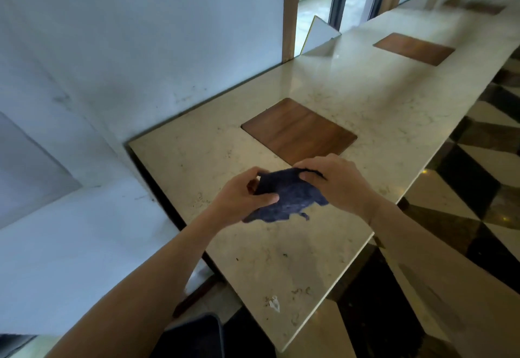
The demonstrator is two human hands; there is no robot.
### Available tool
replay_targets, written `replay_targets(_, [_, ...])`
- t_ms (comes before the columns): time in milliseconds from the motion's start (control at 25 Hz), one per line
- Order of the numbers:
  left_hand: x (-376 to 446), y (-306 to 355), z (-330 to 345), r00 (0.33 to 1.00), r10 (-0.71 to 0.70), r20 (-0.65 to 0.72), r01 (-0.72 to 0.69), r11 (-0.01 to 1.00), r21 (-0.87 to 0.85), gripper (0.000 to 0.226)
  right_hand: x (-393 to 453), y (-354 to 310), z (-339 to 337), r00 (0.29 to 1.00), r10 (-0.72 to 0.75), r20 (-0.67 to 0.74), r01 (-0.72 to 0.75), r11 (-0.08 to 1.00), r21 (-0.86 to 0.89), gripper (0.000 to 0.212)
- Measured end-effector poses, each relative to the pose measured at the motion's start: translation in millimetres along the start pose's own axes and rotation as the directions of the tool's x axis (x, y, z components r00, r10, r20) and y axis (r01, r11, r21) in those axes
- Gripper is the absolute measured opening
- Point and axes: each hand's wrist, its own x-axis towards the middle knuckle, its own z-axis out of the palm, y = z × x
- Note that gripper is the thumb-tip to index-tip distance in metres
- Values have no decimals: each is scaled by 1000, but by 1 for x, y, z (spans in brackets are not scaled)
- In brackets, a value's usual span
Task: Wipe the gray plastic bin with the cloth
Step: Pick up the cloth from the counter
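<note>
A dark blue cloth (287, 197) hangs stretched between both my hands, just above the marble counter (380, 115). My left hand (242, 197) pinches its left edge with thumb and fingers. My right hand (337, 180) grips its upper right edge. The cloth's ragged lower edge dangles free. A dark rounded shape (197, 335) shows at the bottom edge, below the counter's near end; I cannot tell whether it is the gray plastic bin.
Wooden square inlays (299, 131) (413, 48) are set into the long counter. A white wall (112, 48) runs along the left. A leaning white panel (320, 33) stands at the counter's back. Checkered floor (484, 160) lies to the right.
</note>
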Motion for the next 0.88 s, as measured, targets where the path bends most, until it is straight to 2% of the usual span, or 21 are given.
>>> replay_targets(120, [-16,47,-20,993,116,-29,-115,993,21,33,-2,-21,-35,998,-55,14,56,998,-21,29])
replay_targets(240, [-31,82,-40,972,197,-124,-176,971,165,16,-4,-52,-63,996,-89,10,89,996,10,30])
replay_targets(400, [-57,108,-63,941,218,-260,-205,976,76,11,-18,-94,-82,989,-145,-5,144,976,160,32])
replay_targets(520, [-82,115,-78,948,213,-236,-211,977,35,15,-33,-122,-82,993,-108,45,97,974,203,42])
replay_targets(640, [-114,109,-94,953,221,-209,-202,973,108,18,-40,-149,-74,994,-82,72,70,986,152,36])
replay_targets(760, [-158,90,-123,952,212,-220,-178,970,163,17,-54,-190,-55,999,-18,-29,21,995,101,31])
replay_targets(880, [-205,68,-153,956,190,-223,-167,979,115,14,-78,-239,-18,965,31,-261,-45,998,-47,19])
